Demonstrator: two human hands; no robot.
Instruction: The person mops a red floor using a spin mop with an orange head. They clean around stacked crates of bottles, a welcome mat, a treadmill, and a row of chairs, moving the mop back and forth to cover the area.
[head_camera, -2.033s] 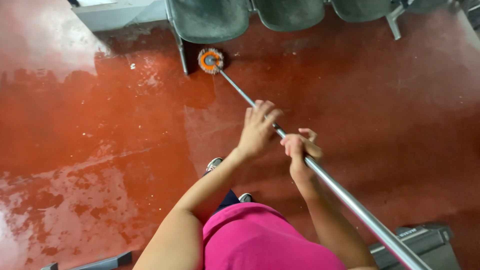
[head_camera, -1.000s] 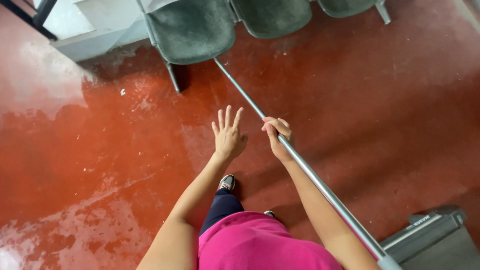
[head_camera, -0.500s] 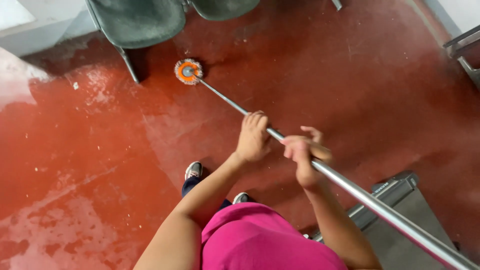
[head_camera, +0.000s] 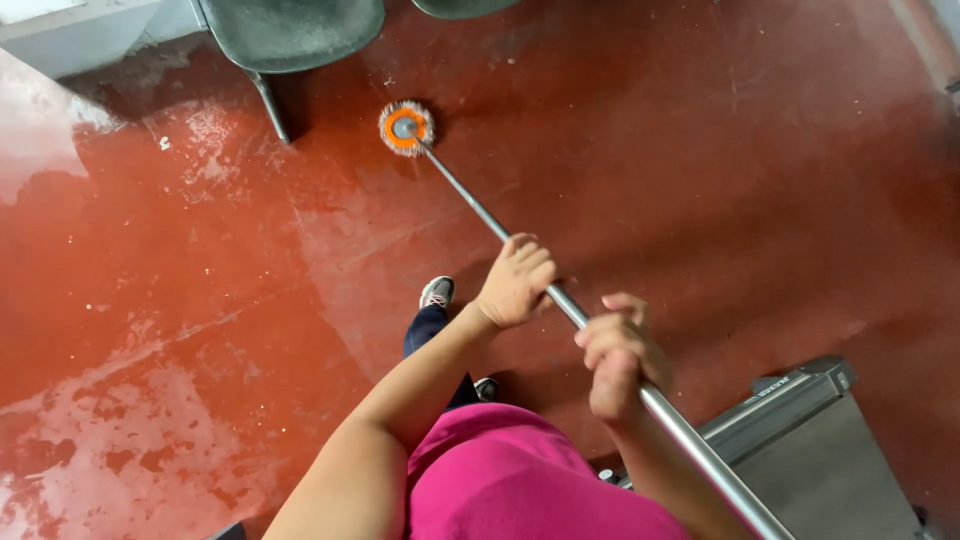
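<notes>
I hold a mop with a long silver metal handle (head_camera: 470, 205) that runs diagonally from lower right to upper left. Its round head (head_camera: 405, 128), orange in the middle with grey fringe, rests on the wet red floor (head_camera: 180, 300) just in front of a chair. My left hand (head_camera: 516, 280) grips the handle further down toward the head. My right hand (head_camera: 618, 352) is closed around the handle higher up, close to my body. I wear a pink top, and one shoe (head_camera: 437, 292) shows beneath my left arm.
A dark green plastic chair (head_camera: 290, 30) on a metal leg (head_camera: 268, 105) stands at the top, with a second seat beside it. A grey metal box or frame (head_camera: 800, 440) sits at the lower right. A pale wall base (head_camera: 80, 40) runs along the top left.
One second ago my left hand was off the handle with fingers spread and the mop head was under the chair. Both hands now grip it, and the head has come out in front of the chair.
</notes>
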